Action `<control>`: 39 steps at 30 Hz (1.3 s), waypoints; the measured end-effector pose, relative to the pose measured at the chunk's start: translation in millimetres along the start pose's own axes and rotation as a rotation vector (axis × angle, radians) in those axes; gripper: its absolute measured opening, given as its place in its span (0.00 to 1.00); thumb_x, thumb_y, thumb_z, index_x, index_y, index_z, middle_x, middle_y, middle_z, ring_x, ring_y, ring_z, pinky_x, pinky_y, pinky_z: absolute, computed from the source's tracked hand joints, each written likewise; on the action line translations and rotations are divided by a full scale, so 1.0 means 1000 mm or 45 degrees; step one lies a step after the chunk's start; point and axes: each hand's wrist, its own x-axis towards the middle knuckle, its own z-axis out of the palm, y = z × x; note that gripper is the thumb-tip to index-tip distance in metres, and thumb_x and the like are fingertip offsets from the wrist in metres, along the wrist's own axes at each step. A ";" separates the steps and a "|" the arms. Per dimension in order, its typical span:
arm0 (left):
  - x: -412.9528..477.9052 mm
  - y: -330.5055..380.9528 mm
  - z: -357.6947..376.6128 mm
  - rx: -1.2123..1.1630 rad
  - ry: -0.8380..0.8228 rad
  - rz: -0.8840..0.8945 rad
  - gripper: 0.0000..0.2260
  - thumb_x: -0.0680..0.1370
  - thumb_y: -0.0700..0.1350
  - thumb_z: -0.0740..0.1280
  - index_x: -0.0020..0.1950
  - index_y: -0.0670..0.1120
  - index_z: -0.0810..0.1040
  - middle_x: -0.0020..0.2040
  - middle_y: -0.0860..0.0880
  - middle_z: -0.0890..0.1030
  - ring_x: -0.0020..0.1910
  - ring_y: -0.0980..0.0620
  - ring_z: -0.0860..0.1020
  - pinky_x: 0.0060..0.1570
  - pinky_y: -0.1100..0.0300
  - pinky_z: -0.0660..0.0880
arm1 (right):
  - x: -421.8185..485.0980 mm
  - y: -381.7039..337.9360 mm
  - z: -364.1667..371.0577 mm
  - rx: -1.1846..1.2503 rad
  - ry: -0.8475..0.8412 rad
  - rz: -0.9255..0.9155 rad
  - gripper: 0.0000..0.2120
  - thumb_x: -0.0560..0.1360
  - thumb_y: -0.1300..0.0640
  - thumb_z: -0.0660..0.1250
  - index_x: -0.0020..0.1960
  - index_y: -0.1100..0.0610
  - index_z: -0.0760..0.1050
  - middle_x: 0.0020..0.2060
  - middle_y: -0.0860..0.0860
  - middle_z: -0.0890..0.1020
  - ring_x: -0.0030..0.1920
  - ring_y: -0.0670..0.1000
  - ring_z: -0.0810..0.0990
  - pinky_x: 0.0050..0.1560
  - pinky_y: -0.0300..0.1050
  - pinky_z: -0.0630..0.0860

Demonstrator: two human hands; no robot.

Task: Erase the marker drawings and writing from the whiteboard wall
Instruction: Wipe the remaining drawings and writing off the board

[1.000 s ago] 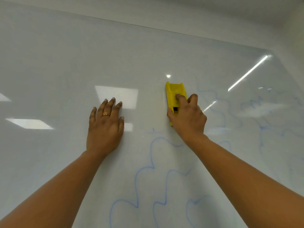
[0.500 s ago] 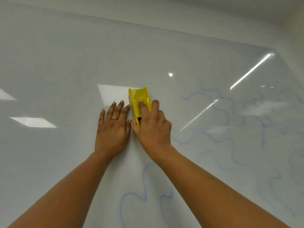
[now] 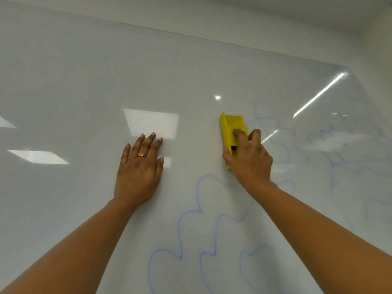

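Note:
A glossy whiteboard wall [image 3: 84, 81] fills the view. My right hand [image 3: 249, 159] grips a yellow eraser [image 3: 231, 128] and holds it flat against the board, right of centre. My left hand [image 3: 139, 168], with a gold ring, rests flat on the board with straight fingers, well to the left of the eraser. Wavy blue marker lines [image 3: 198, 200] run below and between my arms. Fainter blue marker drawings [image 3: 282, 143] lie to the right of the eraser.
Ceiling lights reflect as bright patches [image 3: 151, 122] on the board. The board's top edge [image 3: 191, 36] meets a plain white wall above. At the far right the board ends near a room corner [image 3: 369, 92].
Half a second ago the eraser sat close beside my left hand; my right hand has swept it back to the right. My left hand has stayed flat on the board.

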 end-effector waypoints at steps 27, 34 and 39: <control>0.070 0.059 0.011 0.224 0.021 0.005 0.22 0.73 0.49 0.53 0.56 0.37 0.76 0.62 0.37 0.76 0.61 0.38 0.74 0.55 0.39 0.69 | 0.025 -0.012 0.015 0.153 -0.104 -0.371 0.24 0.79 0.47 0.56 0.74 0.43 0.56 0.70 0.51 0.62 0.60 0.55 0.68 0.44 0.45 0.66; 0.089 0.081 0.026 0.196 -0.023 -0.017 0.23 0.81 0.50 0.54 0.74 0.41 0.61 0.76 0.45 0.57 0.76 0.47 0.53 0.71 0.45 0.49 | 0.059 0.048 0.007 0.119 -0.093 -0.053 0.24 0.78 0.46 0.56 0.73 0.42 0.57 0.69 0.50 0.63 0.63 0.56 0.68 0.54 0.49 0.70; 0.093 0.085 0.040 0.182 -0.140 -0.078 0.26 0.82 0.54 0.46 0.78 0.48 0.45 0.78 0.49 0.44 0.76 0.51 0.41 0.71 0.45 0.38 | 0.065 0.087 0.004 0.087 -0.022 0.143 0.24 0.78 0.46 0.58 0.73 0.43 0.59 0.68 0.52 0.64 0.62 0.57 0.69 0.54 0.50 0.70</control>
